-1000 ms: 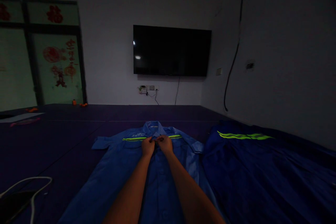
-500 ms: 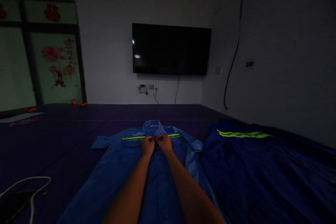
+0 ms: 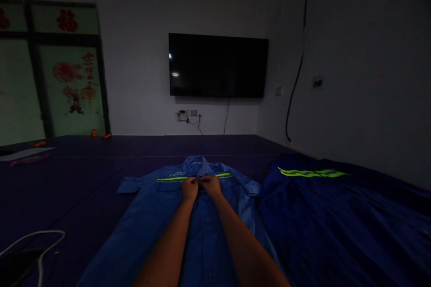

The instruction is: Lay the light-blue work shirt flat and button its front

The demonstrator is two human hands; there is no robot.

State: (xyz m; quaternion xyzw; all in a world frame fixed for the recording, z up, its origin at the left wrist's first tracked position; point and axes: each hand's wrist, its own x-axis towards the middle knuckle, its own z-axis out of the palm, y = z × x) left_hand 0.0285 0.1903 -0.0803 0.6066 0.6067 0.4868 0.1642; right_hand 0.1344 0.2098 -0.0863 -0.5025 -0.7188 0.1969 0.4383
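Observation:
A blue short-sleeved work shirt (image 3: 148, 219) lies face up and spread out, collar away from me, with a yellow-green reflective stripe across its chest. At the front opening, just below the collar, my left hand (image 3: 190, 188) pinches one edge of the placket. Close against it, my right hand (image 3: 210, 186) pinches the other side of the cloth. The fingertips of both hands nearly meet. Whether a button sits between them is too dark and small to make out.
A darker blue garment (image 3: 316, 215) with a reflective stripe lies to the right, beside the shirt. At the lower left, a white cable (image 3: 43, 233) curves over a dark object. Small orange items (image 3: 105, 136) are near the door; a television (image 3: 218, 65) hangs on the far wall.
Both hands stay at the same spot on the placket, with the fingers shifting slightly. The whole view has tilted a little, so the scene sits slightly lower.

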